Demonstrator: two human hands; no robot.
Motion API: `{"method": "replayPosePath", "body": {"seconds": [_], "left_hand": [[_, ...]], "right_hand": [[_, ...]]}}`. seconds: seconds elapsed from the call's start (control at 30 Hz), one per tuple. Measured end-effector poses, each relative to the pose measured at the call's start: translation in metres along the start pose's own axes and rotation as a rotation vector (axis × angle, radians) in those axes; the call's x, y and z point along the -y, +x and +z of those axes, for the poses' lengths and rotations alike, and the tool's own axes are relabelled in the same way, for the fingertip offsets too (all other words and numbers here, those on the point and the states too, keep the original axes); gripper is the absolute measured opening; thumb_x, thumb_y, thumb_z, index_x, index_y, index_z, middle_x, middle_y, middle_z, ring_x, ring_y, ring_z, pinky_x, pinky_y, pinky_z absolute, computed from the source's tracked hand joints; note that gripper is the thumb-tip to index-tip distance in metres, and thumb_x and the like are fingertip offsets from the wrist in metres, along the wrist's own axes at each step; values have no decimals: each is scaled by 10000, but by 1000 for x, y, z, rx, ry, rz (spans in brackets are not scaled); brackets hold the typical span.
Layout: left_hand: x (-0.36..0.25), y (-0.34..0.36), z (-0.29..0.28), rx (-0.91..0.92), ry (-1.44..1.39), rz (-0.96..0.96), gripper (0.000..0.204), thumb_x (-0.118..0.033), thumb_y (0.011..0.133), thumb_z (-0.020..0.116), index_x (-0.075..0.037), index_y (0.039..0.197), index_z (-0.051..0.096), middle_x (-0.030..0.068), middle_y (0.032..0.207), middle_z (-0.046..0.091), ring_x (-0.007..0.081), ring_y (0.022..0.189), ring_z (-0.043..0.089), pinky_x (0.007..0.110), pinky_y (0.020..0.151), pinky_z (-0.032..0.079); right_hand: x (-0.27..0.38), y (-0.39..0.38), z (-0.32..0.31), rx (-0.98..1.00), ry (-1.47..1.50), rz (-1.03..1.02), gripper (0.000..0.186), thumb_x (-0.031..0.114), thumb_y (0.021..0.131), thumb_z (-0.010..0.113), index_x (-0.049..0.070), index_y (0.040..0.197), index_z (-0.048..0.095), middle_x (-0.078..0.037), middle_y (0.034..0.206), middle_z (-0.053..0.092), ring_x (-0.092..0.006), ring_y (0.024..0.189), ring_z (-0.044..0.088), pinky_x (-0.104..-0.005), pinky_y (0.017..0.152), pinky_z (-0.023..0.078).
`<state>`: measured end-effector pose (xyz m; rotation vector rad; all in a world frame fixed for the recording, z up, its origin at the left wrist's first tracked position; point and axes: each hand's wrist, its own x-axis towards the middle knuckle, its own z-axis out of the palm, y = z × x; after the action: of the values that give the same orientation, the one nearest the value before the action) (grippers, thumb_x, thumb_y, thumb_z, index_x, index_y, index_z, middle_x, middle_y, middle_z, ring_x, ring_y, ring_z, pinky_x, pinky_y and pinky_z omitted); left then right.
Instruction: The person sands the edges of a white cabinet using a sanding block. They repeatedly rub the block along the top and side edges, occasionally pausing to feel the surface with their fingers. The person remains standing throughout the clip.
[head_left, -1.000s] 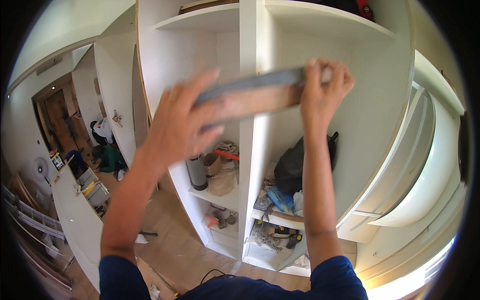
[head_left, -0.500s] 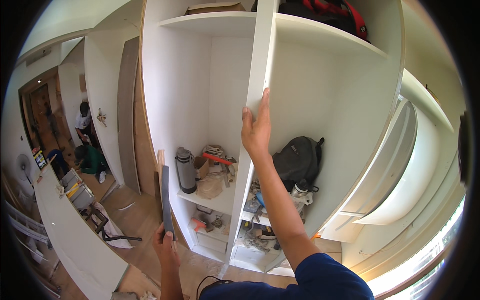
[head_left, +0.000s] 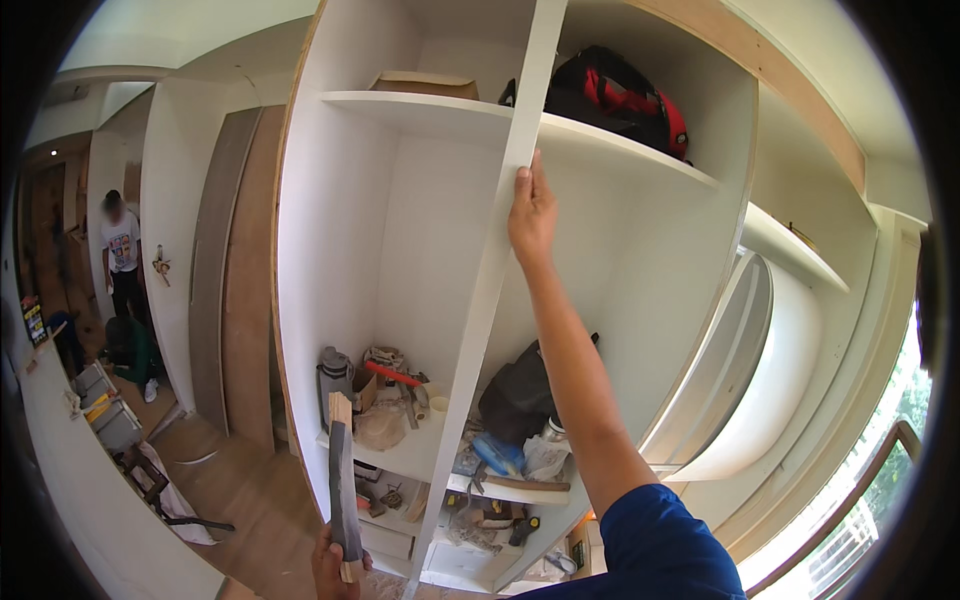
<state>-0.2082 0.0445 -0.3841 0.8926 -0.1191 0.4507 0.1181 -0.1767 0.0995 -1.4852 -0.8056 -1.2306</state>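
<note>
My left hand (head_left: 335, 568), low in view, is closed round the lower end of a narrow wooden strip (head_left: 341, 480). The strip has a dark grey face and a bare, rough upper end, and stands nearly upright before the cabinet's left side. My right arm reaches up to a tall white cabinet divider (head_left: 487, 265). There my right hand (head_left: 533, 222) lies along the divider's edge, fingers stretched upward and holding nothing loose. The white shelf (head_left: 430, 108) left of the divider is just above that hand's level.
A red and black bag (head_left: 625, 100) sits on the upper right shelf. Lower down are a grey bottle (head_left: 336, 375), a dark backpack (head_left: 515, 400) and several tools. At far left, one person (head_left: 122, 250) stands and another (head_left: 130, 350) crouches. A curved white panel (head_left: 745, 370) leans at right.
My view has tilted upward, showing more of the upper shelves. The right hand is higher on the divider, and the strip in my left hand sits lower in view. The distant person now stands upright.
</note>
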Motion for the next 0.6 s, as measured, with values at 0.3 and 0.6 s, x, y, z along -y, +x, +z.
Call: {"method": "replayPosePath", "body": {"seconds": [0.3, 0.6], "left_hand": [[18, -11, -22, -94, -201, -312, 774, -612, 1014, 634, -26, 1501, 495, 194, 1251, 689, 333, 864, 730, 438, 678, 608], [-4, -28, -4, -84, -221, -201, 642, -472, 999, 713, 43, 1358, 583, 135, 1106, 699, 225, 786, 693, 362, 670, 570]], "right_hand": [[-18, 20, -5, 65, 390, 51, 710, 471, 1155, 510, 6, 1673, 371, -148, 1714, 416, -249, 1581, 378, -370, 1299, 286], [-19, -132, -10, 101, -53, 53, 737, 187, 1123, 582, -35, 1707, 191, -274, 1696, 401, -332, 1569, 410, -398, 1273, 325]]}}
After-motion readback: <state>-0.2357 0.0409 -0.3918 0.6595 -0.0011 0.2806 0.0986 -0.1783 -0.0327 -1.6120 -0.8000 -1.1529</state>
